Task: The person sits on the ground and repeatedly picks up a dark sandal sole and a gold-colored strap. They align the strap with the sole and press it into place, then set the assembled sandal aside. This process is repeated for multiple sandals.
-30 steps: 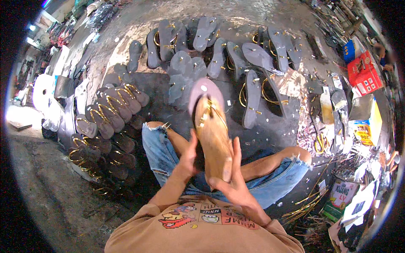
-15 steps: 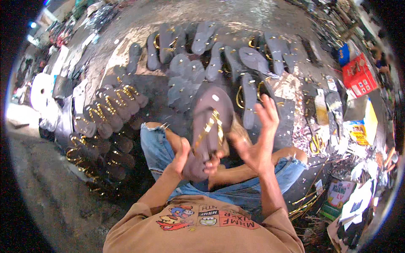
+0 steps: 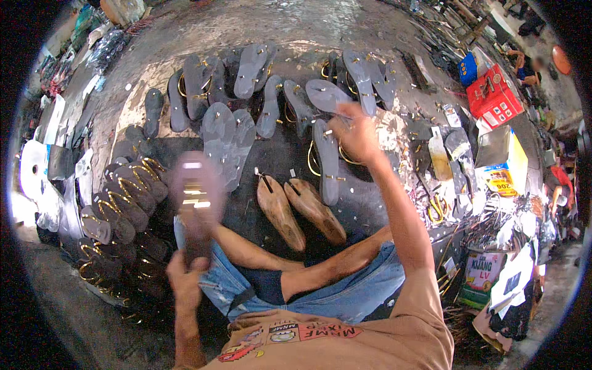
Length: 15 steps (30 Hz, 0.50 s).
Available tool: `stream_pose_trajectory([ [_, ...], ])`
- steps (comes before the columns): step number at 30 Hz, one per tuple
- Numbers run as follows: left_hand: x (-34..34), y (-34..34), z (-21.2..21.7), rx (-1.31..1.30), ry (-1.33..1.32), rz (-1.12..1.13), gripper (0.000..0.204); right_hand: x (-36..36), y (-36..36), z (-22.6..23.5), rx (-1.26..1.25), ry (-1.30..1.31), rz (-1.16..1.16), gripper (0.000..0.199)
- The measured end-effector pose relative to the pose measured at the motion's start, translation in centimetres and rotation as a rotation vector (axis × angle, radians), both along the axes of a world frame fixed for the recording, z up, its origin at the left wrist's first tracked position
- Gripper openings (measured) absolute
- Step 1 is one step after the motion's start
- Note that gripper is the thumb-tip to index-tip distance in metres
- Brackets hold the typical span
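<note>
My left hand [image 3: 186, 274] grips the heel end of a brown flip-flop [image 3: 198, 185] with a gold strap, held upright at the left beside my knee; motion blurs it. My right hand [image 3: 357, 135] is stretched forward over the rows of grey soles, its fingers bent and blurred. Close by it are a grey sole [image 3: 325, 163] standing lengthwise and another sole [image 3: 327, 95] lying aslant, with gold straps around them. Whether those fingers touch one, I cannot tell. Between my legs and the soles lie two wooden shoe lasts [image 3: 280, 213], side by side on a dark board [image 3: 246, 209].
Rows of gold-strapped sandals [image 3: 126, 191] crowd the left. To the right are yellow-handled scissors [image 3: 438, 209], a bottle of amber liquid [image 3: 439, 157], a red box [image 3: 493, 95], a yellow-and-white box [image 3: 502, 160] and a green tin [image 3: 481, 277] among scraps.
The flip-flop has gone from in front of me to the left in my left hand. My right hand has left it and reached forward. The two lasts now show fully.
</note>
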<state>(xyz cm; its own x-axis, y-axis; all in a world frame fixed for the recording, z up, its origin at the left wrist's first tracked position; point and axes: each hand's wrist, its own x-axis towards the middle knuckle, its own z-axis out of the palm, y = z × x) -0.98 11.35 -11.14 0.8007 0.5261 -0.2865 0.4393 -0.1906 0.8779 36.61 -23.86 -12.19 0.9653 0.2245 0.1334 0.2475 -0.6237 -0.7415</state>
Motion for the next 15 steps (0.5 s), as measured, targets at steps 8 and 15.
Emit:
stream_pose_trajectory([
  [8,-18.6,31.9,-4.5,0.708,-0.233,0.171,0.06,12.7,-12.7,-14.9,-0.357,-0.152,-0.342,0.069],
  [15,-8.0,20.3,-2.4,-1.012,-0.913,0.702,0.064,4.6,-9.9,-3.9,-0.017,-0.448,-0.531,0.032],
])
